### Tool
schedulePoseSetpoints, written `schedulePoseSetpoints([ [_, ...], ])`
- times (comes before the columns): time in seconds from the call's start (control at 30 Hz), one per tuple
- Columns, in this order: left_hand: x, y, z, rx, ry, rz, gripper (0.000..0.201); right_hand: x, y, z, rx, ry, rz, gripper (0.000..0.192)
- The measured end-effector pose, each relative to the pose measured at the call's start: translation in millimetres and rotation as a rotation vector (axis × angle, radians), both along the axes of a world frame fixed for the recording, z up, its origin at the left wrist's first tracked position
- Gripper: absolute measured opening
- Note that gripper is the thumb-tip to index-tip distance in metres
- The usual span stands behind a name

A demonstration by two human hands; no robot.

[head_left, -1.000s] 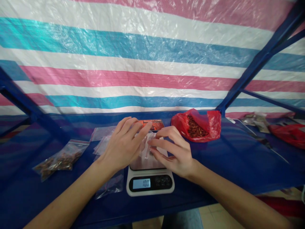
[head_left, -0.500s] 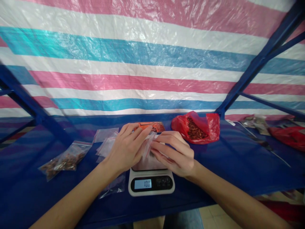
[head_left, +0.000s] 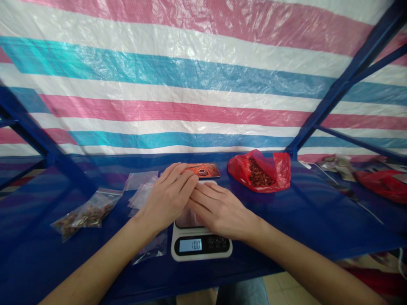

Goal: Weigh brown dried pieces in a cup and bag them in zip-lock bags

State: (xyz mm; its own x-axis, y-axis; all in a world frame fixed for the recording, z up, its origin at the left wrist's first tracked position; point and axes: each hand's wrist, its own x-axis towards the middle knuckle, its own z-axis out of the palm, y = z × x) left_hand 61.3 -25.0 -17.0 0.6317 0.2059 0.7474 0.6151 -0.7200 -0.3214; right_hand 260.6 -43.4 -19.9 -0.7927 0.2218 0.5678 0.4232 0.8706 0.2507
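A white digital scale (head_left: 201, 246) stands on the blue shelf, its display reading 10.0. Both of my hands lie over its steel platform. My left hand (head_left: 168, 198) comes in from the left with its fingers laid over the fingertips of my right hand (head_left: 219, 209), which is stretched flat. A small clear plastic bag (head_left: 190, 218) is pinched between them and pressed down toward the platform; most of it is hidden under the fingers.
A phone (head_left: 206, 170) lies behind the scale. To its right sits an open red bag of brown pieces (head_left: 259, 171). On the left are empty zip bags (head_left: 141, 186), a filled zip bag (head_left: 84, 212) and another clear bag (head_left: 151, 250). A second red bag (head_left: 381, 184) lies far right. Blue frame posts stand on both sides.
The hands have lowered and flattened: the clear bag that was held up between the fingertips is now pressed down over the scale, and the right fingers have slid left under the left ones.
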Motion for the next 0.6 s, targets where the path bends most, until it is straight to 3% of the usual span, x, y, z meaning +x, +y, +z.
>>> schedulePoseSetpoints([
  [0.13, -9, 2, 6.2, 0.049, 0.059, -0.002, 0.026, -6, 0, 4.6, 0.038, -0.125, -0.078, 0.022],
  [0.3, -28, 12, 12.7, -0.046, 0.060, -0.002, 0.038, -1, -8, 13.9, 0.076, -0.064, -0.164, 0.039],
  [0.47, -22, 8, 8.8, -0.036, 0.111, -0.042, 0.024, -16, -11, 7.4, 0.028, -0.127, -0.122, 0.027],
  [0.6, -14, 3, 5.0, -0.027, 0.099, -0.054, 0.026, -26, -8, 2.7, -0.017, -0.162, -0.137, 0.021],
])
